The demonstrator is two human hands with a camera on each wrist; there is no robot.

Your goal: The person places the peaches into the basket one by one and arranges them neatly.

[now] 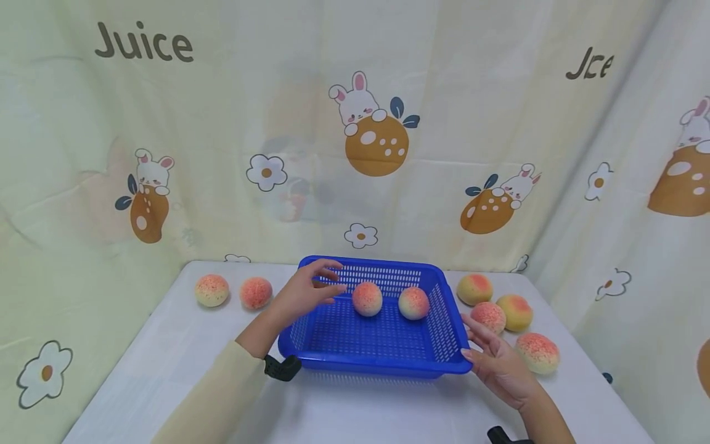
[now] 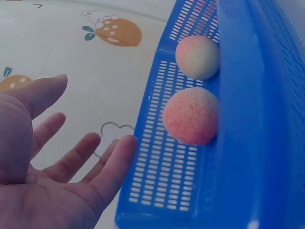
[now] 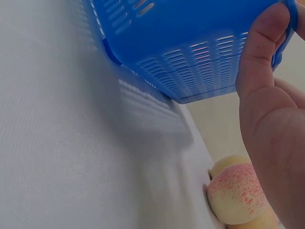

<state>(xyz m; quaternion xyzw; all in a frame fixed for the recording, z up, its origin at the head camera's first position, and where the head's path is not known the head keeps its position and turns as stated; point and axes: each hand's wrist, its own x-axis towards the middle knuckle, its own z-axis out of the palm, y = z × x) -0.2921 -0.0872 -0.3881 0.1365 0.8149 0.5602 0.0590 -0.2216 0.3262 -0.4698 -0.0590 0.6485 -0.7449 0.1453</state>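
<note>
A blue plastic basket [image 1: 377, 365] with slotted walls stands in the middle of the table, its near side raised a little off the cloth. Inside it, towards the back wall, are two pink-and-cream peaches: one peach [image 1: 367, 299] near the centre and another peach [image 1: 413, 303] to its right. My left hand [image 1: 307, 287] hovers over the basket's left rim, fingers spread and loosely bent, with nothing in the palm. At the right front corner my right hand [image 1: 501, 364] pinches the rim, thumb outside, as the right wrist view shows.
Left of the basket lie a pale peach [image 1: 212, 290] and a redder peach [image 1: 256, 293]. Several more, including a yellow peach [image 1: 514, 312] and a large speckled peach [image 1: 538, 353], lie to the right, close by my right hand. A printed curtain [image 1: 222, 123] hangs behind the table.
</note>
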